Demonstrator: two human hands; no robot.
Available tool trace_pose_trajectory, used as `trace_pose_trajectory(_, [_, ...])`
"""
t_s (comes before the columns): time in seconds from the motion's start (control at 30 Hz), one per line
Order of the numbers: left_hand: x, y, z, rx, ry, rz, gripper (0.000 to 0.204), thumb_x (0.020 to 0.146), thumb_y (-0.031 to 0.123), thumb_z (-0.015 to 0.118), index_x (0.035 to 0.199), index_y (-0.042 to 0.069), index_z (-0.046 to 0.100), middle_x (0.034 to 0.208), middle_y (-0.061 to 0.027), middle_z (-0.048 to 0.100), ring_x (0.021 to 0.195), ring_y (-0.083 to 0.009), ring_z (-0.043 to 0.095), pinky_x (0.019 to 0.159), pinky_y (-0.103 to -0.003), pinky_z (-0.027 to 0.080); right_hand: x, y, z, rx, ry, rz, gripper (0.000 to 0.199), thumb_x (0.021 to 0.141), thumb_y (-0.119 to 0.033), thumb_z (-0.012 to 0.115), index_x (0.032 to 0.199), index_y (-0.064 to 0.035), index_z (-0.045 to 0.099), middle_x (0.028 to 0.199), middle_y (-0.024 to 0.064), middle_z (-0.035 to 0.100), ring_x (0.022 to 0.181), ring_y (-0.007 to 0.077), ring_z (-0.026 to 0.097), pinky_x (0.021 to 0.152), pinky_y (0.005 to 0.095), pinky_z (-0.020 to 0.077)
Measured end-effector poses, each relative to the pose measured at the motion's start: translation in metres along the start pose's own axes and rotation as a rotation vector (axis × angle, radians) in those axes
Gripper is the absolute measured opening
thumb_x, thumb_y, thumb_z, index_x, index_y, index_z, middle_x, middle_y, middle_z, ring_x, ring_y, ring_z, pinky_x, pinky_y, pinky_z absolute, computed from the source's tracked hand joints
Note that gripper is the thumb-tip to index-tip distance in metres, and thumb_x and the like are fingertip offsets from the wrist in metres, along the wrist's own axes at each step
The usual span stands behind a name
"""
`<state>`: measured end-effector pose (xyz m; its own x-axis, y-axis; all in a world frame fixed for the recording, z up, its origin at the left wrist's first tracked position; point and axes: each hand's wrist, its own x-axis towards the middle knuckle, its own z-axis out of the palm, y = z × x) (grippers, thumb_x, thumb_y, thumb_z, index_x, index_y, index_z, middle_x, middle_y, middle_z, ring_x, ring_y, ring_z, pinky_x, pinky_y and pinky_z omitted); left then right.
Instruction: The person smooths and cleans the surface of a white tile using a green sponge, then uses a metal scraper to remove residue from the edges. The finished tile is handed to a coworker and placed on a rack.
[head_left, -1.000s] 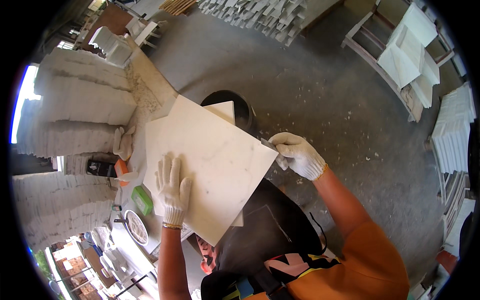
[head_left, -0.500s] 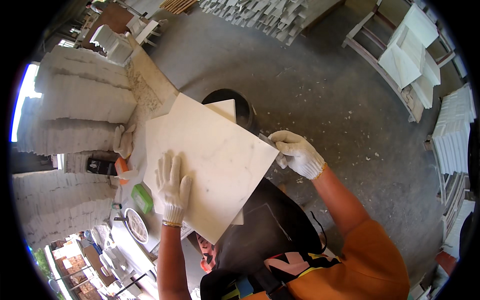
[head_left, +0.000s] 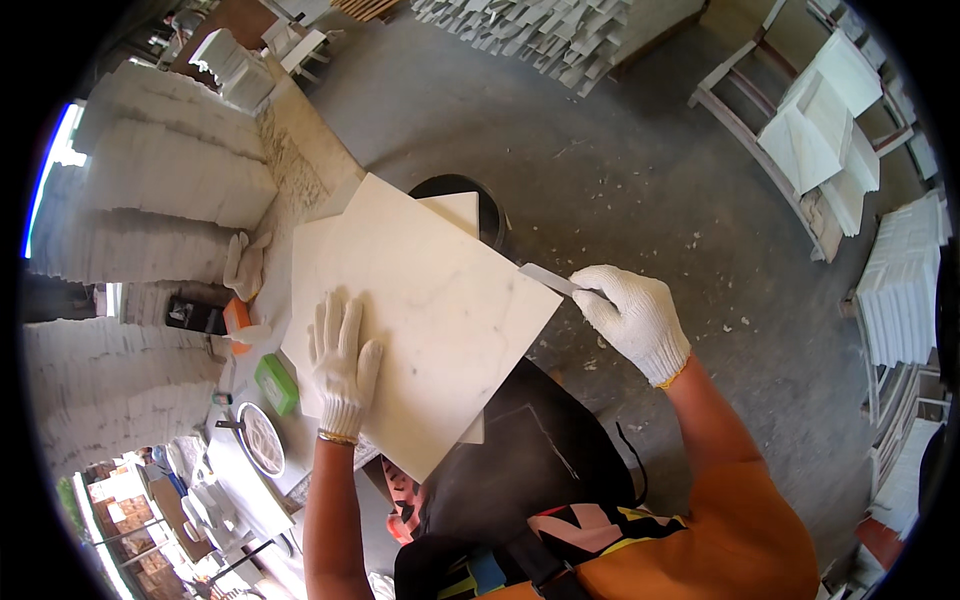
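A square white marble tile (head_left: 440, 290) with faint grey veins lies flat, turned cornerwise, over another white slab (head_left: 458, 212) that peeks out beneath it. My left hand (head_left: 340, 360), in a white knit glove, rests on the tile's left part with fingers stretched out. In my gloved right hand (head_left: 632, 318) is a thin, flat grey metal blade (head_left: 547, 279), its fingers closed round one end. The blade lies along the tile's right-hand edge near the corner; whether it is a file or a scraper I cannot tell.
Behind the tile stands a black bucket (head_left: 470, 190). Stacked marble slabs (head_left: 190, 180) line the left, near a loose glove (head_left: 246, 265), a green box (head_left: 276, 384) and a round white-rimmed container (head_left: 262, 440). More white tiles (head_left: 815, 130) sit on a rack at right.
My right hand has moved right and slightly nearer, and more of the blade shows. My left hand stays flat on the tile. The whole view has shifted slightly.
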<state>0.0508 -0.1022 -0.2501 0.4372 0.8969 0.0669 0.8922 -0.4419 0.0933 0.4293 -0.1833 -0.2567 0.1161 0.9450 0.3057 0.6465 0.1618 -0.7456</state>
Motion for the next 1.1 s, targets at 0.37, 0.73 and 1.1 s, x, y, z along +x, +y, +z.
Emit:
trace_pose_trajectory(0.37, [0.0, 0.001, -0.001, 0.008, 0.0, -0.004, 0.063, 0.096, 0.036, 0.052, 0.151, 0.008, 0.043, 0.159, -0.0169, 0.035, 0.148, -0.0388, 0.028, 0.122, -0.051, 0.019, -0.006, -0.021, -0.001, -0.195, -0.032, 0.078, 0.009, 0.087, -0.02, 0.067, 0.095, -0.0154, 0.068, 0.077, 0.0056, 0.068, 0.068, 0.0294, 0.066, 0.059, 0.0398, 0.0508])
trace_pose_trajectory(0.73, [-0.001, -0.001, 0.002, -0.01, 0.021, 0.005, 0.063, 0.096, 0.036, 0.052, 0.151, 0.007, 0.043, 0.158, -0.0185, 0.036, 0.148, -0.0398, 0.028, 0.121, -0.052, 0.019, -0.006, -0.015, -0.004, -0.239, -0.054, -0.11, 0.017, 0.084, -0.012, 0.073, 0.1, -0.0104, 0.069, 0.09, 0.0078, 0.073, 0.074, 0.0272, 0.07, 0.064, 0.0351, 0.0551])
trace_pose_trajectory(1.1, [0.001, 0.0, 0.001, -0.012, 0.026, 0.004, 0.062, 0.097, 0.037, 0.052, 0.151, 0.009, 0.043, 0.158, -0.0191, 0.036, 0.147, -0.0409, 0.029, 0.121, -0.053, 0.019, -0.005, 0.005, 0.017, -0.215, -0.177, -0.09, 0.015, 0.088, -0.013, 0.07, 0.103, -0.01, 0.068, 0.088, 0.0093, 0.072, 0.074, 0.0294, 0.069, 0.065, 0.0385, 0.0549])
